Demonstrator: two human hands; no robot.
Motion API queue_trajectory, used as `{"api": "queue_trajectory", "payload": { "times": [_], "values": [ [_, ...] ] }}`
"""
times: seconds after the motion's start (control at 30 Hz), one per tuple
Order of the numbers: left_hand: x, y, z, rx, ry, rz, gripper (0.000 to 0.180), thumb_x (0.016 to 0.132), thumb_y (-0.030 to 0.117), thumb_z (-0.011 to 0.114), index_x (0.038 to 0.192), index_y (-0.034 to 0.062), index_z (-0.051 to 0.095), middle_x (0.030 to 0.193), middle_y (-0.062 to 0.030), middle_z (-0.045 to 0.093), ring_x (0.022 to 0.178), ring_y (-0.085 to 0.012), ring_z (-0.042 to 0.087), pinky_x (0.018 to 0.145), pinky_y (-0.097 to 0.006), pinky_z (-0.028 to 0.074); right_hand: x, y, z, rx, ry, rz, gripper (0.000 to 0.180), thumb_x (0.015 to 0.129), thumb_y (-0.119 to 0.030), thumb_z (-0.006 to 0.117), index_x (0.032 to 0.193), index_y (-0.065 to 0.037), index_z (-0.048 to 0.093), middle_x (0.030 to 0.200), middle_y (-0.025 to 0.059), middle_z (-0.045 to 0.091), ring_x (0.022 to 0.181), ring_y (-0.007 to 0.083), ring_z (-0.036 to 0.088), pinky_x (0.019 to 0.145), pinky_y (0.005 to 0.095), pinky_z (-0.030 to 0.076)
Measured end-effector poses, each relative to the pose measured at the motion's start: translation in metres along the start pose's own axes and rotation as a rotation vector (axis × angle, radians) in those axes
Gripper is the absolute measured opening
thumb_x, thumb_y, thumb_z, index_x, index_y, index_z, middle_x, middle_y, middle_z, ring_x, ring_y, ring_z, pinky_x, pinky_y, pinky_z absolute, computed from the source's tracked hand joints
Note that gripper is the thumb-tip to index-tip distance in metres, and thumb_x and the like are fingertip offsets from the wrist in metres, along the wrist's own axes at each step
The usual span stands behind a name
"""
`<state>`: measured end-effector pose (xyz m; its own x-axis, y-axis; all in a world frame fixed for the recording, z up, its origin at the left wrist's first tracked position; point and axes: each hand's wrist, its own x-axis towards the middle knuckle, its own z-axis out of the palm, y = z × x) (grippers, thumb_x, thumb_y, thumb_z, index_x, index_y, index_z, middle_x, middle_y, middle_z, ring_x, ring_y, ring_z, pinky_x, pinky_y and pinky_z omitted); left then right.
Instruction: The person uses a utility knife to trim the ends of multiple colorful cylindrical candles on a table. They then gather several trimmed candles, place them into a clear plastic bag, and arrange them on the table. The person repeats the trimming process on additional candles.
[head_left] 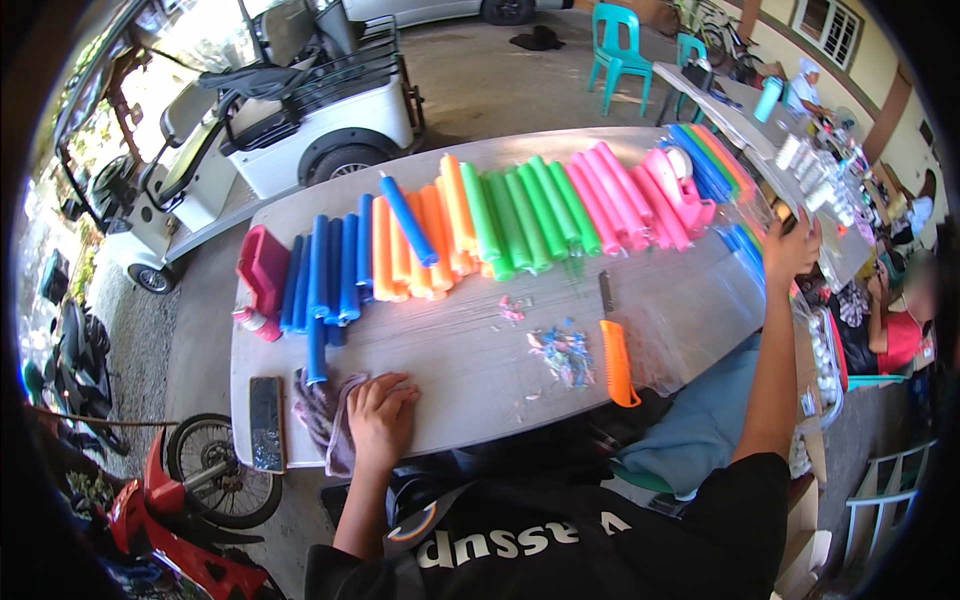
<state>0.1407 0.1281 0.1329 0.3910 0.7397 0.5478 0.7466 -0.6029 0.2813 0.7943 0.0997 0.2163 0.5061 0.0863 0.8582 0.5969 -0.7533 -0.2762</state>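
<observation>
Left hand (pixel 380 412): fingers curled down, pressing a crumpled purplish cloth (pixel 322 415) flat on the grey table (pixel 480 385). Pinning it more than grasping it.

Right hand (pixel 792 250): raised at 2 o'clock from the table's centre, fingers closed on the edge of a clear plastic sheet (pixel 735 285) hanging toward the table's right end. A small dark object may sit in the same grip; cannot tell.

Handling judgement: sheet looks thin, very light, limp and slick, likely to cling or tear. Best taken at an edge or corner, pinched flat. Cloth is soft and takes hold anywhere.

Outward: orange-handled knife (pixel 615 350) at 3 o'clock from the left hand, coloured scraps (pixel 565 352) just beside it. Dark sharpening block (pixel 266 422) at 9 o'clock. Rows of foam tubes (pixel 480 225) at 12 o'clock: blue, orange, green, pink. Red holder (pixel 262 268) at 11 o'clock.
</observation>
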Motion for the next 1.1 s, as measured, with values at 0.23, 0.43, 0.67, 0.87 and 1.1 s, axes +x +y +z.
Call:
{"api": "queue_trajectory", "payload": {
  "times": [0.23,0.43,0.67,0.87,1.1],
  "values": [
    [0.001,0.001,-0.007,-0.051,0.002,-0.003,0.013,0.08,0.014,0.073,0.074,0.0068,0.064,0.107,-0.0029,0.067,0.096,-0.0239,0.062,0.085,-0.04,0.045,-0.072,-0.261,-0.084,0.902,-0.196,-0.557,0.038,0.082,-0.01,0.07,0.119,-0.01,0.061,0.123,0.0156,0.055,0.12,0.0357,0.049,0.102,0.0463,0.037],
    [0.027,-0.012,-0.028,-0.106,0.003,-0.207,0.019,0.081,0.014,0.072,0.097,0.0057,0.065,0.108,-0.0094,0.066,0.097,-0.0284,0.063,0.084,-0.039,0.048,-0.197,-0.409,-0.152,1.021,-0.832,-1.02,0.05,0.083,-0.025,0.071,0.127,-0.006,0.057,0.134,0.0201,0.051,0.125,0.0386,0.049,0.106,0.046,0.04],
    [0.143,-0.11,-0.034,0.06,-0.011,-0.563,0.065,0.092,0.054,0.054,0.136,0.0059,0.045,0.125,-0.0228,0.059,0.105,-0.0405,0.064,0.088,-0.047,0.052,-0.265,-0.458,-0.141,0.653,-0.989,-0.759,0.04,0.086,-0.013,0.061,0.124,-0.006,0.055,0.116,0.0208,0.053,0.102,0.0393,0.057,0.085,0.0477,0.05],
    [0.148,-0.148,-0.011,0.157,-0.384,-0.705,0.092,0.081,0.06,0.062,0.147,0.0035,0.031,0.13,-0.0303,0.054,0.114,-0.0461,0.06,0.096,-0.049,0.049,-0.272,-0.446,-0.158,1.169,-1.331,-0.302,0.042,0.086,-0.007,0.059,0.128,-0.003,0.053,0.101,0.0182,0.062,0.091,0.0342,0.065,0.077,0.0397,0.054],
    [0.13,-0.162,-0.038,-0.028,-0.524,-0.65,0.072,0.074,0.046,0.075,0.116,-0.0062,0.05,0.108,-0.0297,0.066,0.099,-0.0437,0.067,0.086,-0.049,0.054,-0.282,-0.438,-0.202,1.558,-2.037,0.416,0.042,0.091,-0.011,0.062,0.129,0.002,0.048,0.097,0.0095,0.062,0.079,0.0163,0.065,0.068,0.0295,0.057]
  ]
}}
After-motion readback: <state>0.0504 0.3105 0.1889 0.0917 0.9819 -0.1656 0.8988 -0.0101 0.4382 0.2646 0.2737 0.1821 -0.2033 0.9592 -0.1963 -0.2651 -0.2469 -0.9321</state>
